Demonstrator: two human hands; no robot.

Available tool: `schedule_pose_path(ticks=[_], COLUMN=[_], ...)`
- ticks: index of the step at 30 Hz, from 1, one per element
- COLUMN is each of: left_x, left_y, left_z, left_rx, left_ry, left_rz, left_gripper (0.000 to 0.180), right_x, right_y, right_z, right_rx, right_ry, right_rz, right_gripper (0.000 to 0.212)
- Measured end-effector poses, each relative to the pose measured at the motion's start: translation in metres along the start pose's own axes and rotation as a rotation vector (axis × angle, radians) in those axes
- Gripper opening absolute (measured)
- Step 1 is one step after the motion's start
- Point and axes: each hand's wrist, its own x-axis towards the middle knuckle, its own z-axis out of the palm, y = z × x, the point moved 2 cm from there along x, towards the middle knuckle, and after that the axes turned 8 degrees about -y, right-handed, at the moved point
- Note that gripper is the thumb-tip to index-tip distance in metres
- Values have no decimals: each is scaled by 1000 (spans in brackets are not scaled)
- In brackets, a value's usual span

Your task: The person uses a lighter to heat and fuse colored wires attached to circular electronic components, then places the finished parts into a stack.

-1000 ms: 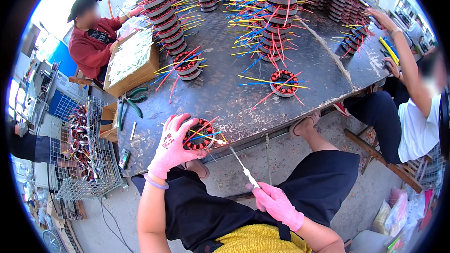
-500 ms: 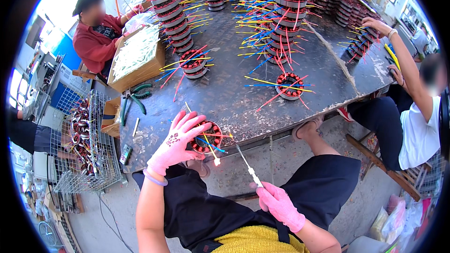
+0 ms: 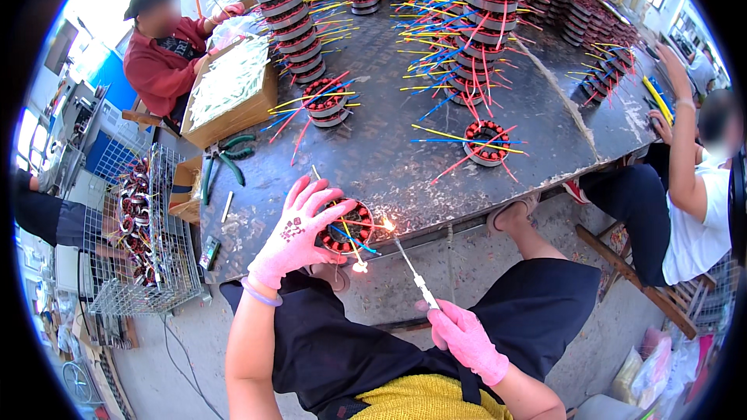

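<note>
My left hand (image 3: 295, 232), in a pink glove, grips a motor stator (image 3: 324, 243), a ring with red windings, at the table's front edge. Red, blue and yellow wires stick out of it. One wire end below glows with a small flame (image 3: 359, 267). A slim white-handled tool (image 3: 422, 286) with a long thin metal stem is held in my right hand (image 3: 469, 344), also pink-gloved, its fingers closed around the handle. Its tip points up to the stator's right, where an orange flame (image 3: 389, 224) burns at the end of another wire.
A single stator (image 3: 486, 142) and tall stator stacks (image 3: 296, 31) stand on the dark table (image 3: 373, 124). Green-handled pliers (image 3: 226, 162) lie near a carton of white sleeves (image 3: 261, 105). At left is a wire basket (image 3: 175, 264). Co-workers sit at left (image 3: 163, 62) and right (image 3: 692, 210).
A bright orange flame has flared at the wire end by the tool's tip. The glow on the lower wire has grown. My hands stay nearly in place; the right co-worker's raised hand has moved right.
</note>
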Motion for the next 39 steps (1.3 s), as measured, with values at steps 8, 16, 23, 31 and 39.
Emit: schedule_pose_path(ticks=[8, 16, 23, 31, 39], left_x=[0, 1, 1, 1, 2], left_y=[1, 0, 1, -3, -3], left_z=[-2, 0, -2, 1, -1], left_rx=[40, 53, 6, -8, -16], left_ry=[23, 11, -7, -31, -44], left_rz=[-3, 8, 13, 5, -1], left_gripper=[92, 91, 92, 95, 94], right_x=[1, 1, 0, -1, -2], right_y=[3, 3, -2, -1, -3], right_z=[-2, -4, -3, -3, -2], right_rx=[19, 30, -47, -13, 18], right_ry=[-2, 0, -1, -11, -10], right_rz=[-23, -6, 1, 10, 6], right_gripper=[33, 35, 35, 35, 33])
